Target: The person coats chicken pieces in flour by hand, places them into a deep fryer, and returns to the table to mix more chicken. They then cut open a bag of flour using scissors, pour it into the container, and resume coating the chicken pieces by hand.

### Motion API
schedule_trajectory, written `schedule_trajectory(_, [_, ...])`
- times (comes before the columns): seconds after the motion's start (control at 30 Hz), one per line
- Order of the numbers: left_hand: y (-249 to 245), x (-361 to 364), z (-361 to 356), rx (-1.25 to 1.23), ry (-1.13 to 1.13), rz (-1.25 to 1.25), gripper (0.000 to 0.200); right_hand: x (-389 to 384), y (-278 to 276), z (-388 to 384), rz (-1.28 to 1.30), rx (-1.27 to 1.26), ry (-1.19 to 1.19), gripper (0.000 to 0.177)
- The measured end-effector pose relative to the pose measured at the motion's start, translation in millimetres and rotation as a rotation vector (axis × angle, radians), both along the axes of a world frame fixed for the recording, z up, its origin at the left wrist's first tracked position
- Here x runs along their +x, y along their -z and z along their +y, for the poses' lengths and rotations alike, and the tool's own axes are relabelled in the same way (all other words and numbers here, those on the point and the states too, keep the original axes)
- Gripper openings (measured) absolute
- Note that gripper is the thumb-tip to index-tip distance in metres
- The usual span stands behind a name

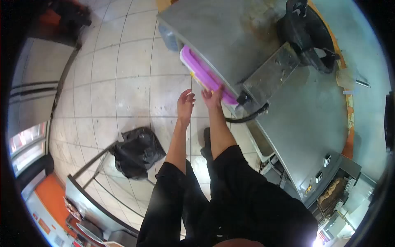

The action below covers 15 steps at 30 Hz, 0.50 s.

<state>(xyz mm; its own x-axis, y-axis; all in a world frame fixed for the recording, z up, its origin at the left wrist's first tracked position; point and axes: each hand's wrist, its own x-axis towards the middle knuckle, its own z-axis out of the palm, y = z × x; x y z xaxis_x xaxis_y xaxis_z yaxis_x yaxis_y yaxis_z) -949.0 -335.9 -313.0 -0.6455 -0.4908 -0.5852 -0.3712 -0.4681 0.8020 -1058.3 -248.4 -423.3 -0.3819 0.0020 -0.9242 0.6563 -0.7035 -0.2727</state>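
Tiles (pixel 131 92) spread at our left, with a bag (pixel 138 152) low on that side. Next comes our left hand (pixel 186 106), fingers half-curled and parted, nothing seen between them; it would serve best as support along the outer side of the tub (pixel 202 72), which juts, pink-lidded, from beneath the edge of the counter (pixel 304 115). Our right hand (pixel 212 100) is at the tub's near end; whether its fingers pinch or merely rest, we cannot tell. We do well to keep the tub level, favour its body over its lid, and mind the hose (pixel 247 120) just beside.
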Motion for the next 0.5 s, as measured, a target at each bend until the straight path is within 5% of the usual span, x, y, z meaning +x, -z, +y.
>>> schedule_trajectory(0.07, [32.7, -34.9, -11.3, -0.062, 0.104, -0.042, 0.059, 2.5, -6.1, -0.6, 0.022, 0.161, 0.09, 0.055])
schedule_trajectory(0.17, [42.3, -88.5, -24.1, -0.268, 0.095, -0.211, 0.075, -2.5, 71.7, 34.4, 0.009, 0.052, 0.373, 0.052])
schedule_trajectory(0.3, [108.4, -116.9, -17.6, -0.209, -0.014, -0.007, 0.083, 2.8, -11.3, 17.2, 0.193, 0.319, 0.139, 0.046])
schedule_trajectory(0.47, [52.9, -117.2, -16.9, -0.017, -0.138, -0.142, 0.06, 21.6, -6.2, 26.6, 0.267, 0.415, -0.089, 0.043])
schedule_trajectory(0.5, [35.8, -116.5, -19.3, 0.029, -0.136, -0.102, 0.054, 25.4, -26.8, 17.4, 0.198, 0.445, 0.082, 0.049])
